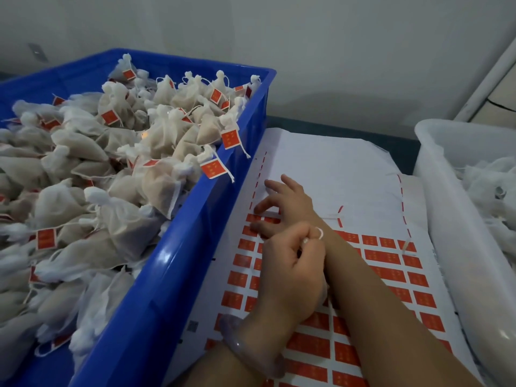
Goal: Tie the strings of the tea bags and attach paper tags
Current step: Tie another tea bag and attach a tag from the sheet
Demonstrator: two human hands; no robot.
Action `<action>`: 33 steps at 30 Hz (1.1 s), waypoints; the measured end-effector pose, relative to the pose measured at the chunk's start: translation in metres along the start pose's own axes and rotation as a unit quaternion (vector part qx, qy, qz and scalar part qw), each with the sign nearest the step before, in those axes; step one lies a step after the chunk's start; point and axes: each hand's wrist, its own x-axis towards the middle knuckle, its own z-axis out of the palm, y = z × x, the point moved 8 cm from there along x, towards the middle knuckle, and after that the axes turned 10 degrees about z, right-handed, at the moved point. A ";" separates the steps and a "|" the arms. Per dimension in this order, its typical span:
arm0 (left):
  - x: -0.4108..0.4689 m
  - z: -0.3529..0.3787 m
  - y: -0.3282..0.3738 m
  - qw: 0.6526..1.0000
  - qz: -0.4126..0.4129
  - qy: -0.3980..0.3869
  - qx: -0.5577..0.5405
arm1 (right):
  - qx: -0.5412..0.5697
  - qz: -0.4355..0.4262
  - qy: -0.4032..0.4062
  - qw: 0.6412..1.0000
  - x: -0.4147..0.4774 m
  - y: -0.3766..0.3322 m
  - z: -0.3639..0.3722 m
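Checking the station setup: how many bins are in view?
2: blue crate left of the tag sheet, full of tagged tea bags; white bin right of it, partly cropped.

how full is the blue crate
Nearly full: tea bags heap to the rim of the crate, and tags hang over its edge.

bare sheet [321,169] between blue crate [195,247], white tub [446,191]

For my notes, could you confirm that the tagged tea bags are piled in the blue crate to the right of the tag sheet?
Not quite: the head view shows the tagged tea bags piled in the blue crate to the left of the tag sheet.
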 end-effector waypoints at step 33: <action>-0.005 0.022 0.007 0.992 0.031 -0.126 -0.009 | 0.284 0.072 0.020 0.956 0.004 0.024 -0.016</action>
